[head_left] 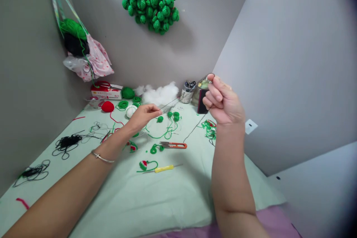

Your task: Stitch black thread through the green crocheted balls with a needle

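A dark strand of yarn (169, 103) runs in the air between my two hands. My left hand (147, 113) pinches one part of it between thumb and fingertips, low over the table. Higher and to the right, my right hand (223, 98) is closed on the strand, its fingers curled in. A dark tail hangs below the right hand to the cloth. Beneath the hands are small green crocheted balls (176, 116) with loose green ends, and orange thread snips (178, 145). Nearer me are a yellow-handled crochet hook (164, 169) and a red-and-green crocheted piece (143, 165).
White stuffing (160, 95), a red yarn ball (107, 106), red scissors (102, 84) on a box and a pen cup (187, 92) stand at the back. Black yarn tangles (68, 142) lie left. Green crocheted balls (153, 5) and a bag (97, 57) hang on the walls.
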Motion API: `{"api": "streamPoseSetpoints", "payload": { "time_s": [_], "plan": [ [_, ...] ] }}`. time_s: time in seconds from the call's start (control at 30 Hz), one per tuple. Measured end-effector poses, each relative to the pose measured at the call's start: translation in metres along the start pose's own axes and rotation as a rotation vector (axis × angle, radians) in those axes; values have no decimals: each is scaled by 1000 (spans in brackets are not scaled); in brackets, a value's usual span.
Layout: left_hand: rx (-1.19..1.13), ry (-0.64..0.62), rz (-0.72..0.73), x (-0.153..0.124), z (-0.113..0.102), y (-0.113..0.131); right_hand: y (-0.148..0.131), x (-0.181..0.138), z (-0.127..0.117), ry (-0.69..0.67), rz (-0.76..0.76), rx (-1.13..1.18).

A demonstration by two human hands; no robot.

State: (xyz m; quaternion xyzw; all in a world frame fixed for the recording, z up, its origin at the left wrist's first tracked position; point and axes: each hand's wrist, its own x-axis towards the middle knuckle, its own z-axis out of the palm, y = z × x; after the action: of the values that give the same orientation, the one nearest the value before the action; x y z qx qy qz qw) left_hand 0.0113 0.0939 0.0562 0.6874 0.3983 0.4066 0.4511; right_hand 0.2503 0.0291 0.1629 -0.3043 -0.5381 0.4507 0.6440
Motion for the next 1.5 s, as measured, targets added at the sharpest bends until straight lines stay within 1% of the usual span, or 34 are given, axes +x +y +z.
{"api": "streamPoseSetpoints", "payload": {
  "time_s": [0.13,0.2,0.27,0.37,0.47,0.53,0.6,0.7,0.8,0.9,0.97,1.03,1.1,1.2,1.27,1.33,1.4,1.43,1.5],
  "plan": [
    [255,99,-24,-3,-42,-38,-8,-1,-9,51,-31,30],
    [311,154,-39,-6,-64,-54,-11,-2,-12,94,-37,35],
    [367,237,-61,-10,-89,-66,-13,-3,-17,119,-48,52],
    [472,367,-97,-19,-128,-78,-16,-2,-26,116,-70,72],
    [587,485,-175,-30,-163,-84,-16,-1,-34,124,-78,82],
    [651,543,-234,-37,-180,-86,-17,-1,-37,139,-75,107],
    [695,576,-267,-43,-191,-86,-17,-1,-38,151,-73,148],
    [732,588,-284,-49,-199,-87,-17,-2,-41,166,-89,202],
    [743,560,-315,-51,-205,-90,-18,-4,-44,186,-109,193],
    [722,438,-333,-49,-213,-90,-16,-5,-44,178,-100,132],
    [702,338,-317,-47,-215,-79,-15,-4,-41,141,-91,97],
    [675,259,-252,-47,-208,-57,-13,-3,-36,100,-81,66],
    [622,203,-124,-48,-190,-26,-11,-2,-30,72,-69,38],
    [445,142,12,-47,-143,21,-8,-2,-19,44,-44,15],
    [316,80,103,-43,-106,43,-5,-2,-11,23,-25,11],
    [130,-16,164,-35,-68,55,-1,-2,-4,-2,-1,14],
    [-48,-92,205,-26,-33,60,4,-1,4,-29,25,10],
    [-132,-123,211,-21,-17,61,6,-1,7,-41,36,6],
    [-250,-233,205,-13,7,63,10,-1,11,-56,50,4]
  ]
}}
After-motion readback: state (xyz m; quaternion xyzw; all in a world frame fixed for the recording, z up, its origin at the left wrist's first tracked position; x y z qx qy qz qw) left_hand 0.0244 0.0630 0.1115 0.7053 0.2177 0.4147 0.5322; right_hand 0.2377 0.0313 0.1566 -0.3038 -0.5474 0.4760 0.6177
